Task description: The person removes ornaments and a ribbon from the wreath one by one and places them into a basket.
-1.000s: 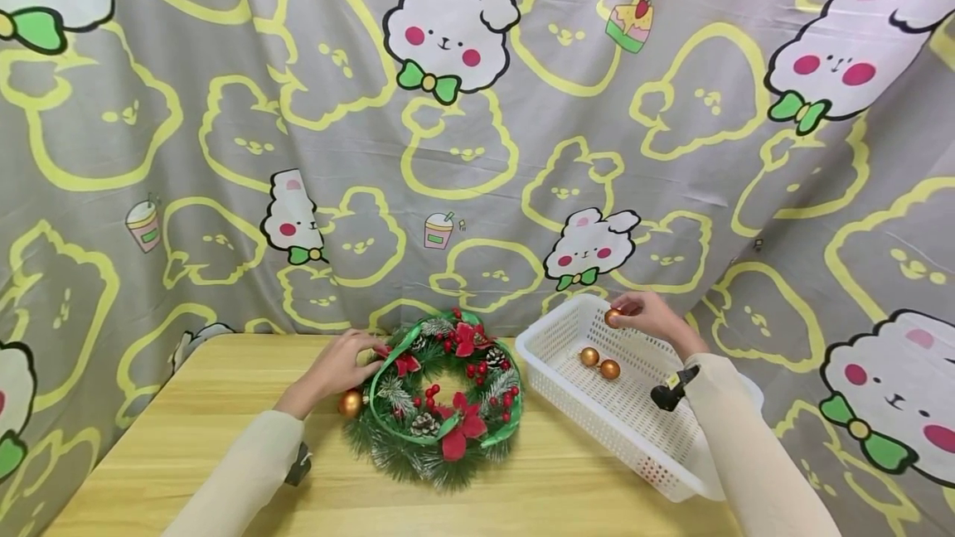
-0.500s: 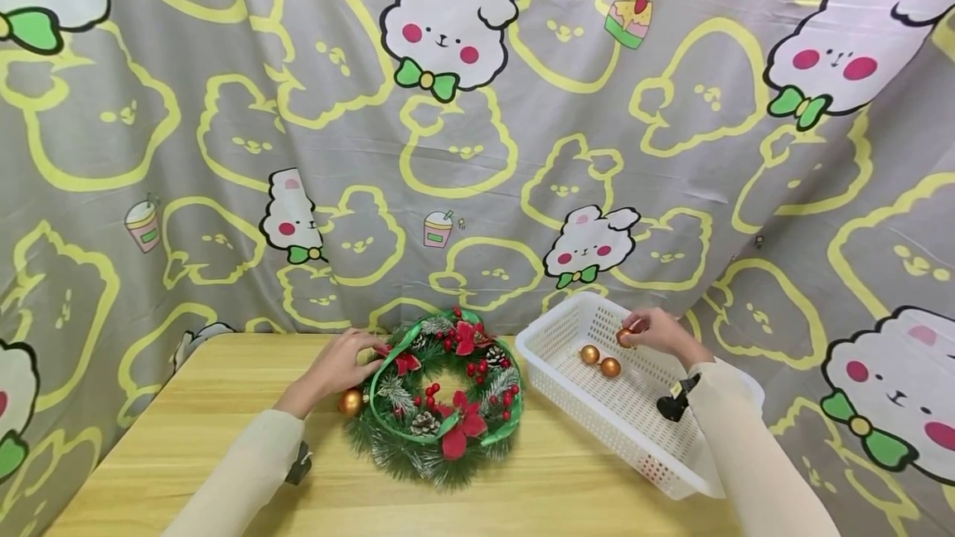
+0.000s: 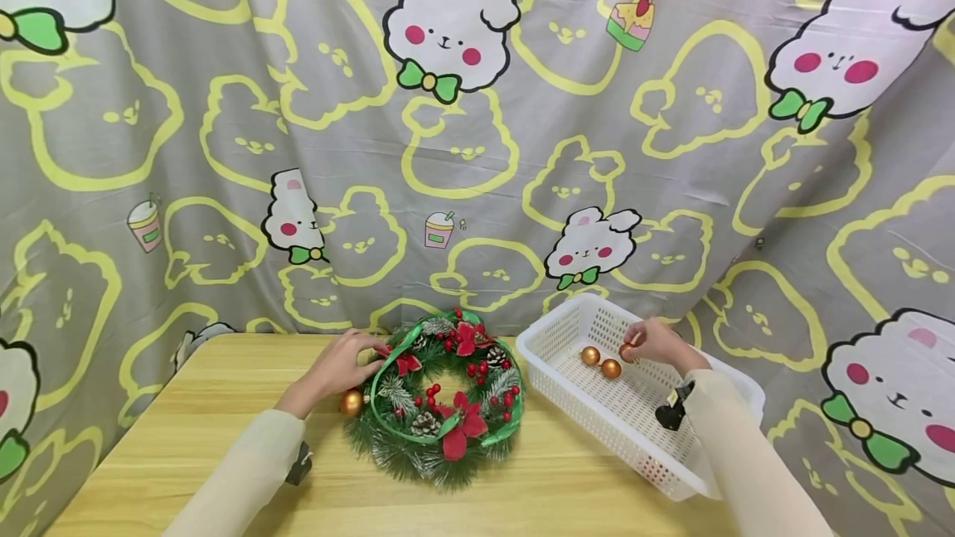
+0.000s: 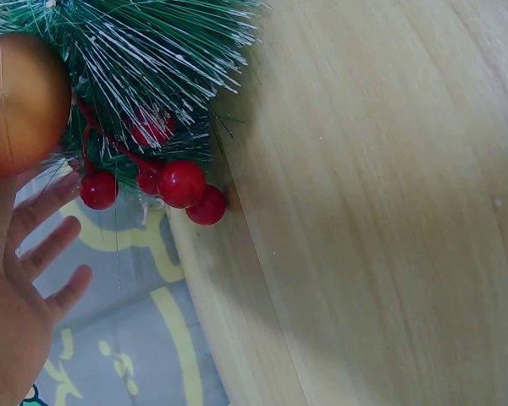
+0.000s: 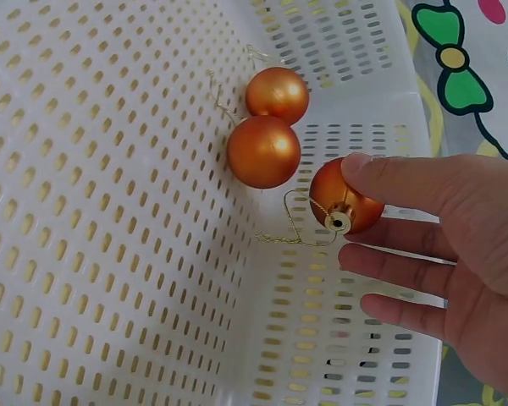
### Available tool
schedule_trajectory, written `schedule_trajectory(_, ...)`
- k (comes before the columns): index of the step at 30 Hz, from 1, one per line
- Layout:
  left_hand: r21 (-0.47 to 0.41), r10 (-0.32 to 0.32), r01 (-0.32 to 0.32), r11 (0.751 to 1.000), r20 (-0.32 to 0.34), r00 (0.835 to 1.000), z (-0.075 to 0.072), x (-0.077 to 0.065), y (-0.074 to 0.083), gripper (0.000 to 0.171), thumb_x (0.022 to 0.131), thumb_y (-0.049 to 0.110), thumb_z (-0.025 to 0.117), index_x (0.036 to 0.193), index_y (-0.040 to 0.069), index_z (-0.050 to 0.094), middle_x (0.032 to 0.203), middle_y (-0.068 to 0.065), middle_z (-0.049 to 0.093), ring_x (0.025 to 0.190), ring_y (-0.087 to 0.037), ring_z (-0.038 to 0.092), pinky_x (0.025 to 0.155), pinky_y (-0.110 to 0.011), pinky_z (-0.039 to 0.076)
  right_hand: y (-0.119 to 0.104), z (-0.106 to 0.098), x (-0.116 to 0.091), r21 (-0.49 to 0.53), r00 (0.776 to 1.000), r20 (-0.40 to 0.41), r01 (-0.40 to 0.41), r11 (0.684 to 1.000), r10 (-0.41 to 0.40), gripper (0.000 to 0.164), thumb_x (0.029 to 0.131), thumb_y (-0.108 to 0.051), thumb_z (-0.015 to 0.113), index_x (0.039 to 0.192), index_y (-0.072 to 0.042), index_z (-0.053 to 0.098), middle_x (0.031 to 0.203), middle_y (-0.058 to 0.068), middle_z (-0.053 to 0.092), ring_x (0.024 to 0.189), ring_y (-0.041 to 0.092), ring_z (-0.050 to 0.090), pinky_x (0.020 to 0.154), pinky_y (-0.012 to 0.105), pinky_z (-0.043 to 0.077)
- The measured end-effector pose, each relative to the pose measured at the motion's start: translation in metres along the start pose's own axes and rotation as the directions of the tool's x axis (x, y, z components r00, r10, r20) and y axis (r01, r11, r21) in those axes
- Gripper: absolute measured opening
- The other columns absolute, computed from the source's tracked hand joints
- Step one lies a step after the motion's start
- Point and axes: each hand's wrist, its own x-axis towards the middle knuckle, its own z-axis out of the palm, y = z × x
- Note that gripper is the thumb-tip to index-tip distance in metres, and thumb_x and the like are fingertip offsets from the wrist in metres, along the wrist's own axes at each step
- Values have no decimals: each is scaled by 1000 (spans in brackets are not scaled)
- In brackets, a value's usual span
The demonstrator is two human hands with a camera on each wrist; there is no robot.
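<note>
"So, where's the ball we're gripping?"

"Low inside the white basket [image 3: 597, 425]: our right hand [image 5: 491, 262] pinches that orange ball [image 5: 328, 188] between thumb and fingers, its gold loop [image 5: 279, 239] trailing away from our palm."

"And the wreath [image 3: 399, 394]?"

"Flat on the bench [image 3: 186, 404], left of the basket, so it lies between our hands. Our left hand [image 3: 339, 363] is nearer, touching its left edge with fingers loose and straight. The basket's wall stands between ball and wreath."
</note>
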Motion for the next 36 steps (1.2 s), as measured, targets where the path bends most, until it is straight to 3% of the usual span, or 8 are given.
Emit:
schedule_trajectory(5,2,-4,4,1000,-3,1000,0,-1,0,12,90,19,78,103,18,78,113,-2,76,120,-37,62,104,-59,49,3,4,0,-23,999,8,-44,999,44,22,82,-16,84,93,-2,71,80,5,73,72,16,62,66,32,51)
schedule_trajectory(13,-8,-9,9,1000,4,1000,0,-2,0,12,90,19,78,103,18,78,113,-3,76,120,-38,61,105,-60,49,2,10,-1,51,999,51,-17,999,15,21,82,-6,83,92,5,68,80,9,72,71,16,63,64,30,51)
schedule_trajectory(36,-8,-17,17,1000,29,999,-3,0,0,13,91,21,78,104,18,78,118,-5,75,125,-41,58,105,-61,48,-2,18,3,60,995,86,-53,997,47,20,82,-4,82,92,5,67,80,8,68,71,16,59,64,28,49)
